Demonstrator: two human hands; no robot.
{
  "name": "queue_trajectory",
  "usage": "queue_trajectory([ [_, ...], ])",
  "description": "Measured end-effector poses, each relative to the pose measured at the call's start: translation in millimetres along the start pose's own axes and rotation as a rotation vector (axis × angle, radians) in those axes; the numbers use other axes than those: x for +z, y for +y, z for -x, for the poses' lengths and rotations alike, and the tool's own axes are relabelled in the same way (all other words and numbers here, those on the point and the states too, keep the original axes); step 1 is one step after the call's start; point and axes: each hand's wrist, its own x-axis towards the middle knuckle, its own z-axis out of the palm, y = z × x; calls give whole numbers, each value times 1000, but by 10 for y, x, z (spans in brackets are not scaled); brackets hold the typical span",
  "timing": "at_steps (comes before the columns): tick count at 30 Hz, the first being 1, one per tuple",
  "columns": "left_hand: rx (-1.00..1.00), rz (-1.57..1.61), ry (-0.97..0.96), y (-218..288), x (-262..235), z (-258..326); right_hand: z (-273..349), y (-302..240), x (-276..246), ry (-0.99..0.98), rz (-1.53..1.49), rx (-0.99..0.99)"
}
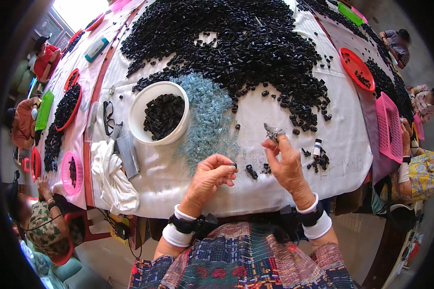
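My left hand [210,177] is near the table's front edge, with thumb and forefinger pinched on a small black plastic piece [234,165]. To its right, my right hand [290,166] is raised over the cloth, its fingers bent but apart. A ragged grey wrapping [273,131] seems to cover one fingertip of it. Between the hands, a few black plastic parts [251,172] lie on the cloth. A heap of small clear bluish rings [208,115] spreads beyond my left hand. Left of that heap stands a white tub [135,118] holding black parts.
A huge pile of black parts [236,43] covers the table's far side. A small bottle [317,147] stands among dark bits at right. Glasses [109,115] and a white cloth [112,178] lie left. Co-workers sit at both side tables, with a red tray [341,52] and pink basket [388,126] at right.
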Motion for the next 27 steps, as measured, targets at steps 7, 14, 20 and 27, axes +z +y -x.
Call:
queue_trajectory([
  [7, 48, 65, 34, -9, -67, 25, -83, 103, 257, -72, 316, -96],
  [14, 76, 107, 12, -35, -112, 36, -74, 88, 449, -127, 524, -130],
  [20, 81, 58, 11, -47, -52, 0, -11, 139, 364, -45, 229, 29],
  [27, 100, 103, -27, -96, 151, -31, 42, -324, 167, 116, -506, 315],
])
